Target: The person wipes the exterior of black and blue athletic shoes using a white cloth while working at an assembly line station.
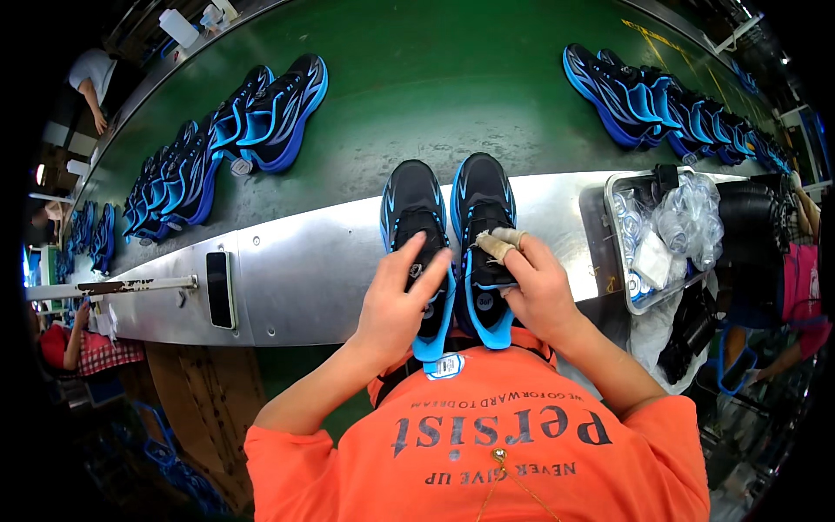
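Note:
Two black sneakers with blue soles and linings lie side by side before me, toes pointing away. On the left sneaker (412,187), the thumb and a finger of my left hand (387,304) are spread in a V over the lace area; the other fingers are mostly hidden. My right hand (541,291) closes on the tongue of the right sneaker (484,183), with pale tape wrapped round two fingertips. A round sticker (484,302) shows on that shoe's insole. Near the left sneaker's heel, a white and blue tag (444,366) rests against my orange shirt.
Sneaker rows stand on the green table (417,78), at left (283,113) and right (609,96). A phone (221,290) lies on the metal ledge (296,261), beside a metal bar (130,287). A clear bin (644,300) holds plastic bags and tags. Other people work at the edges.

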### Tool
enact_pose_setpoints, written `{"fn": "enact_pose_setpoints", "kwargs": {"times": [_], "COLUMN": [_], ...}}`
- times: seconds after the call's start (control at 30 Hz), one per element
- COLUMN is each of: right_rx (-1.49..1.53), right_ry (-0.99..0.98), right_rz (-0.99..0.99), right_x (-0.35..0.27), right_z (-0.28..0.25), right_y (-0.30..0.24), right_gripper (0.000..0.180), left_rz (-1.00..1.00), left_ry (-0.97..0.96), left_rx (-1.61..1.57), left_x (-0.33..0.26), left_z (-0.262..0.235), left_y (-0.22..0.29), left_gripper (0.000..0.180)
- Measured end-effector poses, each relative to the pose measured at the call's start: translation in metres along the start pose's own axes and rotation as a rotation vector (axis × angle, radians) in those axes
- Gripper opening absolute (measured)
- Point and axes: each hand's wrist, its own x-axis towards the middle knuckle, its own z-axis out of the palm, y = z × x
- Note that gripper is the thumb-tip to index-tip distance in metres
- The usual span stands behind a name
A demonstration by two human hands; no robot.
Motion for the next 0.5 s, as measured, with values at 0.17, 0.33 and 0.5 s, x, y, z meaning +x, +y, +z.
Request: {"fn": "enact_pose_setpoints", "kwargs": {"times": [0.17,0.33,0.5], "right_rx": [-0.031,-0.123,0.181], "right_ry": [-0.004,0.039,-0.241], "right_rz": [0.023,0.012,0.064], "right_x": [-0.013,-0.027,-0.007], "right_z": [0.005,0.021,-0.025], "right_y": [-0.007,-0.003,-0.005], "right_gripper": [0.064,0.071,0.055], "left_rz": [0.093,0.239,-0.081], "left_ry": [-0.016,-0.152,-0.176], "left_rx": [-0.044,0.233,-0.248], "left_x": [-0.001,0.006,-0.001], "left_z": [0.002,0.006,-0.017], "left_y": [-0.009,0.002,0.016], "left_gripper": [0.046,0.044,0.045]}}
